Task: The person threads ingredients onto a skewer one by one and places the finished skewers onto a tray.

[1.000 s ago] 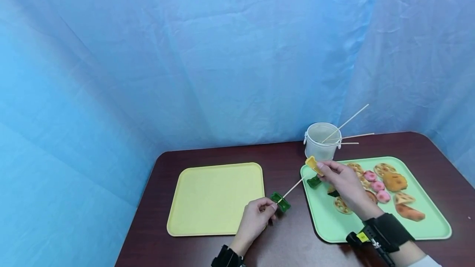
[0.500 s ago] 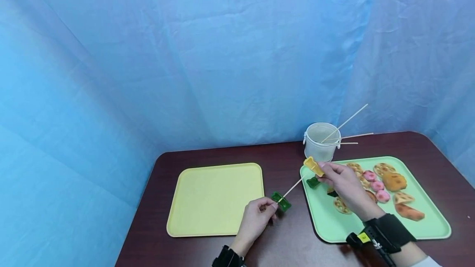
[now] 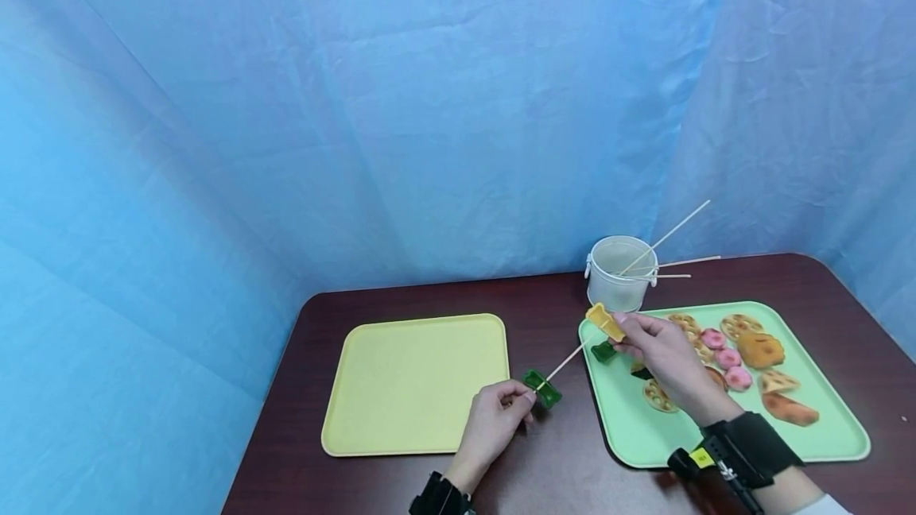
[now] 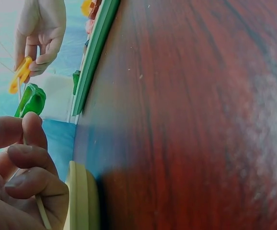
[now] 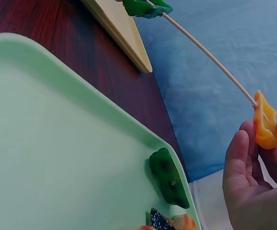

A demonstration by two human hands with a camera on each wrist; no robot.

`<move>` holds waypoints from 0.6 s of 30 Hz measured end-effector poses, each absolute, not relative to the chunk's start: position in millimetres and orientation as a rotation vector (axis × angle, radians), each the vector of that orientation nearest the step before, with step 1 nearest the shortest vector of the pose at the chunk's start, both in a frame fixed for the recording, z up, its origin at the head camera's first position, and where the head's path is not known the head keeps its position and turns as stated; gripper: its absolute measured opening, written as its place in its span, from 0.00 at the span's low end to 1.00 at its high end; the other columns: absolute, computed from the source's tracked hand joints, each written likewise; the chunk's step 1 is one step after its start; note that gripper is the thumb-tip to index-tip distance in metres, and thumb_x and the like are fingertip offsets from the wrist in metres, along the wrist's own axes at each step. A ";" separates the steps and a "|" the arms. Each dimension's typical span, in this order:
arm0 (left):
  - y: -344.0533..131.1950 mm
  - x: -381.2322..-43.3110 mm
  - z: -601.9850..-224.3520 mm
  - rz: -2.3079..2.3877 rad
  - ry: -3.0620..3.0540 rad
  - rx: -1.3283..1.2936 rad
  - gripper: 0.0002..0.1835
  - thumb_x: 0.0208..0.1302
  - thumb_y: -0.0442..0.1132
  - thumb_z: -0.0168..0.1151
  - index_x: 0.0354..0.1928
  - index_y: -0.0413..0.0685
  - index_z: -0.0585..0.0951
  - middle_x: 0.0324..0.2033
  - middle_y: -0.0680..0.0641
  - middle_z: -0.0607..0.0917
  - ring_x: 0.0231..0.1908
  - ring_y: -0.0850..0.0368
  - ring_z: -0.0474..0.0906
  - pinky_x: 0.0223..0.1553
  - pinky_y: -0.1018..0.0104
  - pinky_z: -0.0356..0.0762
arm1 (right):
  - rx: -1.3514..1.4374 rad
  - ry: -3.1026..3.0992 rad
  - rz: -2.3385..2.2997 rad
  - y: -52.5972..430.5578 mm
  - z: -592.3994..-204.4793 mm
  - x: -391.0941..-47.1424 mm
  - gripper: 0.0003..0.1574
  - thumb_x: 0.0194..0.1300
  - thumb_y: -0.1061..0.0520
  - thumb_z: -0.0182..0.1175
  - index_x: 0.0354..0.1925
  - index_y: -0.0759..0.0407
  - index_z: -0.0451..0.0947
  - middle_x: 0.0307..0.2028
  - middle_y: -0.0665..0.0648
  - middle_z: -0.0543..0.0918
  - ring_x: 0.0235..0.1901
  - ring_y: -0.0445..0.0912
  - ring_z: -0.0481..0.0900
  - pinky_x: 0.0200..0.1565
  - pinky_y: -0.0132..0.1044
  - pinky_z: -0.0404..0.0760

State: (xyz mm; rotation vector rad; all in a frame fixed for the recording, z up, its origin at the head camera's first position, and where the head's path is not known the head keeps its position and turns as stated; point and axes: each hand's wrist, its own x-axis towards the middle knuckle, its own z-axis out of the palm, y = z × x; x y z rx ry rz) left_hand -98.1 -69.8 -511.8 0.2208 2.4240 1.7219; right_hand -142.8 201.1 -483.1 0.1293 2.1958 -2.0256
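My left hand [image 3: 494, 421] pinches a thin wooden skewer [image 3: 567, 362] close to a green pepper piece [image 3: 551, 398] threaded on it. The skewer slants up to the right, its lower end running through the curled fingers in the left wrist view. Over the green tray's left corner, my right hand [image 3: 665, 360] pinches a yellow pepper piece [image 5: 267, 136] between thumb and fingers. In the right wrist view the skewer's far end meets this yellow piece. Another green pepper piece [image 5: 168, 178] lies in the tray's corner, below the right hand.
The green tray [image 3: 716, 447] on the right bears several toy foods, including pink rings [image 3: 727, 358] and brown pieces [image 3: 790, 410]. A white bucket [image 3: 617, 290] with several skewers stands behind it. At left lies a yellow tray [image 3: 415, 388]. A blue curtain [image 3: 429, 118] hangs behind the table.
My right hand has turned the yellow pepper piece slightly, and it sits a touch further left at the skewer's end. The left hand has barely moved.
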 end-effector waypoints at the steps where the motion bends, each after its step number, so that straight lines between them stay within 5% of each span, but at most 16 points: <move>1: -70.0 -98.2 -511.8 1.719 2.426 0.222 0.09 0.63 0.39 0.60 0.32 0.41 0.86 0.18 0.43 0.83 0.19 0.45 0.76 0.18 0.76 0.63 | 0.132 2.217 -2.003 201.0 -483.3 -142.9 0.47 0.68 0.36 0.51 0.66 0.74 0.64 0.58 0.68 0.69 0.44 0.35 0.79 0.52 0.44 0.77; 18: -64.8 -96.6 -510.7 1.758 2.410 0.154 0.08 0.61 0.40 0.63 0.32 0.42 0.84 0.18 0.48 0.83 0.20 0.46 0.77 0.18 0.76 0.63 | 0.100 2.314 -1.950 198.6 -483.0 -138.2 0.43 0.68 0.38 0.53 0.63 0.72 0.69 0.53 0.63 0.75 0.43 0.44 0.81 0.47 0.43 0.80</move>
